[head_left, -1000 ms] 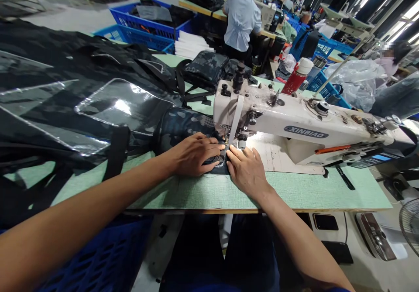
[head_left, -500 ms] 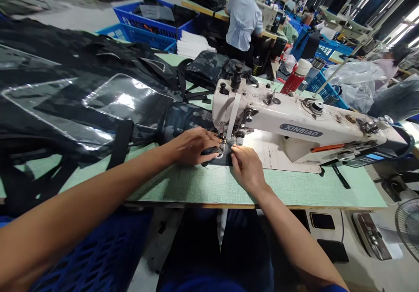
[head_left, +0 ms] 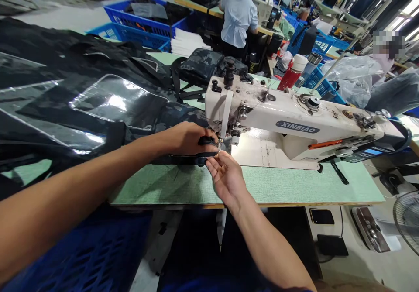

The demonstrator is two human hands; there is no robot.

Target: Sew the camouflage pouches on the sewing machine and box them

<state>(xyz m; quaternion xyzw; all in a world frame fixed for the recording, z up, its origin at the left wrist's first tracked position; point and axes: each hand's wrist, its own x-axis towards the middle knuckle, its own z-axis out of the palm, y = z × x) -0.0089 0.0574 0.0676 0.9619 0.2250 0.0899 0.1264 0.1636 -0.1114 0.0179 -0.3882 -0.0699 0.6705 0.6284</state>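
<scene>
Left hand (head_left: 190,139) is gripping cloth (head_left: 183,159); right hand (head_left: 229,178), hold unclear, is meeting its edge, bare tabletop (head_left: 288,185) is stretching right of that hand, machine (head_left: 262,115) is standing beyond

From my remote seat I see a pale green, finely flecked rectangular bench (head_left: 281,187) and an off-white metal sewing machine (head_left: 265,113), its blue-grey badge (head_left: 297,127) lettered white. The soft padded fabric piece (head_left: 183,112) shows dark blue-grey camouflage; I also pick out a white-capped red cylindrical bottle (head_left: 288,79).
</scene>
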